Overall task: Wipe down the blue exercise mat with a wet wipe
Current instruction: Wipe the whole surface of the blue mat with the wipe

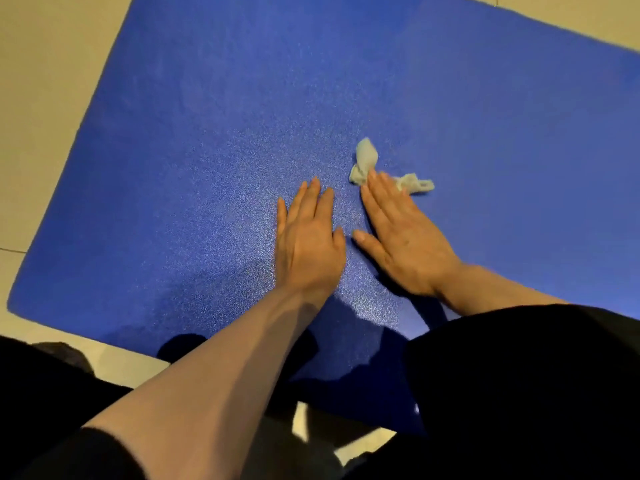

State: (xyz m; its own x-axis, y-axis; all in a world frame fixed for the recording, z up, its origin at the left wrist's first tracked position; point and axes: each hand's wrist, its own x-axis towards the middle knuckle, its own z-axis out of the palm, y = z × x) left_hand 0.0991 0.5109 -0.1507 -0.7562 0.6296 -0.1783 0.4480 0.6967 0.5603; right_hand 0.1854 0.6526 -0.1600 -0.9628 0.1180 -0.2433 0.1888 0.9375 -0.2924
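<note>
The blue exercise mat (311,98) lies flat on a pale floor and fills most of the view. A crumpled white wet wipe (367,157) lies on the mat near its middle. My right hand (401,237) lies flat with straight fingers, its fingertips pressing on the wipe; part of the wipe sticks out to the right of the fingers. My left hand (308,244) rests flat on the mat just left of the right hand, fingers straight, holding nothing.
Beige floor tiles (45,81) border the mat on the left, at the top right and along the near edge. My dark-clothed legs (519,393) fill the bottom of the view, partly over the mat's near edge.
</note>
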